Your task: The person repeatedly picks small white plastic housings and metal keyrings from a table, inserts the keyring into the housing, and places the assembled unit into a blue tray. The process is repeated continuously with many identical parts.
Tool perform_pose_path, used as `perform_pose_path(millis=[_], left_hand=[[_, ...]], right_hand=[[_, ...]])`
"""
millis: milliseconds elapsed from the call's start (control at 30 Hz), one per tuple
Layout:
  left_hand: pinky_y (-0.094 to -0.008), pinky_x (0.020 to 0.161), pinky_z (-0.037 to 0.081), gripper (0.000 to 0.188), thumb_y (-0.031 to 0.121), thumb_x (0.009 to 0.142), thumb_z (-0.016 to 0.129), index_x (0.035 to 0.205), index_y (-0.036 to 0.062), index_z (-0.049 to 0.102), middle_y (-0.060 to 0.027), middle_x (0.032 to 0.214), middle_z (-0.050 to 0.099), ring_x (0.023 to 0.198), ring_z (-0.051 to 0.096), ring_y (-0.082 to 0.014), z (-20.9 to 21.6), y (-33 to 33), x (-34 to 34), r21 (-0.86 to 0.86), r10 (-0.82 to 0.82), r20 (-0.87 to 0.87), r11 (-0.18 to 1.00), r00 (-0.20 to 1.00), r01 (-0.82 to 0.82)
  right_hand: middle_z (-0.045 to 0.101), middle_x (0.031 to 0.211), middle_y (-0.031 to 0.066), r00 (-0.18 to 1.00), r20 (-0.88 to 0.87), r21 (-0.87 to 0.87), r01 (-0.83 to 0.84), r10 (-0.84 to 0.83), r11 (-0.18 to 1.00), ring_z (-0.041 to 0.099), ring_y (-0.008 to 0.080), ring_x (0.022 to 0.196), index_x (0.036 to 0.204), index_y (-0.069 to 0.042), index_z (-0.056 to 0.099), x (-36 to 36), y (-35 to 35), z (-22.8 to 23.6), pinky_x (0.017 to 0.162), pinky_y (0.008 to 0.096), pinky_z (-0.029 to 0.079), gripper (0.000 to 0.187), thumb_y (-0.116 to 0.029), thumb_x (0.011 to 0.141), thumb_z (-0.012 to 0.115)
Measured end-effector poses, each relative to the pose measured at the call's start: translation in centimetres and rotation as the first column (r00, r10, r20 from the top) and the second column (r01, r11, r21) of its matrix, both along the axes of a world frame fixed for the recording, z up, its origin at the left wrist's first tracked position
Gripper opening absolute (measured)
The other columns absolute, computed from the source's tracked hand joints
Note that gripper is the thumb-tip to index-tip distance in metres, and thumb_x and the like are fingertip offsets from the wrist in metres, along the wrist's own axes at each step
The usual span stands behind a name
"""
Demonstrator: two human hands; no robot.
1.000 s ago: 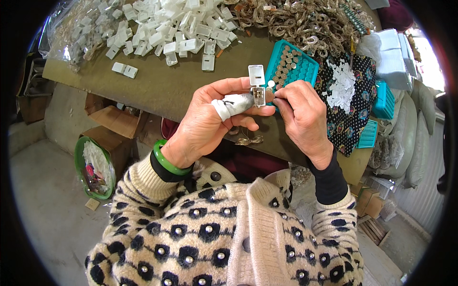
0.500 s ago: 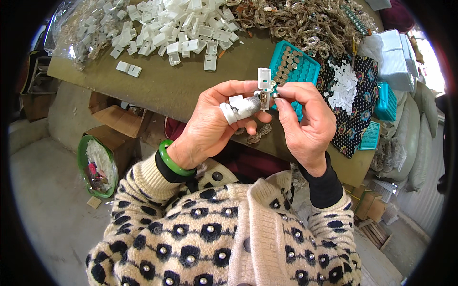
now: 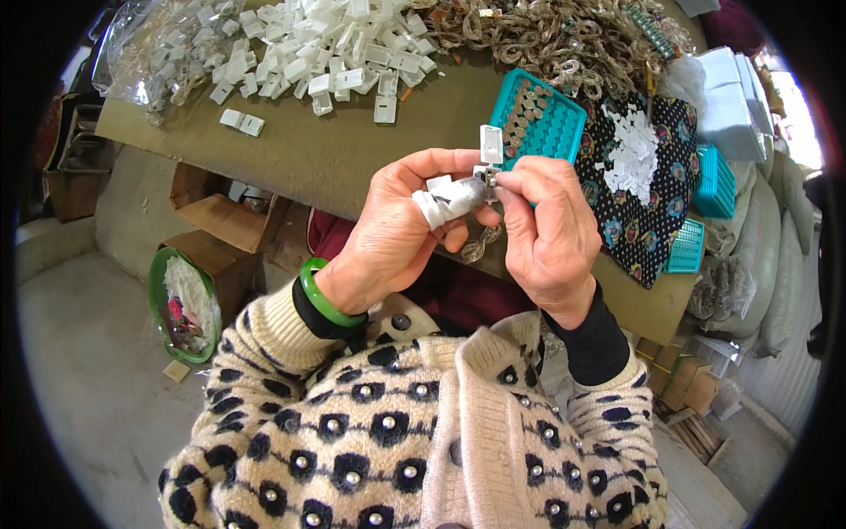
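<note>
Left hand (image 3: 383,207) closed: your thumb and fingers clamp the small white case (image 3: 492,144), lid raised, before the teal tray (image 3: 557,126). Right hand (image 3: 553,229): thumb and forefinger nearly meeting at the case (can't tell what's pinched). Brace firmly; work squarely.

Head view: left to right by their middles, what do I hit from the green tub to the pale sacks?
Green tub → left hand → open white case → right hand → pile of white scraps → pale sacks.
</note>
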State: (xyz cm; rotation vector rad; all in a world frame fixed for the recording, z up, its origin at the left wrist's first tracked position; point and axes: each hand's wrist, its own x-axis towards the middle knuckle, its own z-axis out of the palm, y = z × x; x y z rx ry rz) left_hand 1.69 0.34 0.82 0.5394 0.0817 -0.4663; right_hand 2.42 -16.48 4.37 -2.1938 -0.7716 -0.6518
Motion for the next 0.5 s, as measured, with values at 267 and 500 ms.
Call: perform_pose_path(millis=[267,500], left_hand=[[-0.0202,0.046,0.043,0.023,0.003,0.092,0.064,0.115,0.0005,0.063,-0.013,0.101,0.067,0.078,0.07,-0.0181,0.8,-0.1,-0.6,-0.042,-0.01,0.032,0.999,0.999,0.012],[-0.019,0.046,0.042,0.021,0.003,0.093,0.062,0.113,0.0015,0.064,-0.013,0.099,0.068,0.077,0.07,-0.0177,0.8,0.2,-0.8,-0.002,0.003,0.039,1.0,0.999,-0.003]], right_hand=[[0.064,0.089,0.016,0.997,0.064,0.066,0.034,-0.038,0.997,0.063,0.0269,0.076,0.097,0.003,0.063,-0.6,-0.2,1.3,0.067,0.0329,0.053,0.017,0.007,0.082,0.07],[0.063,0.088,0.0158,1.0,-0.015,-0.037,-0.028,0.027,0.999,0.063,0.0279,0.076,0.096,0.002,0.061,-0.5,0.0,1.3,0.067,0.0334,0.053,0.019,0.008,0.081,0.07]])
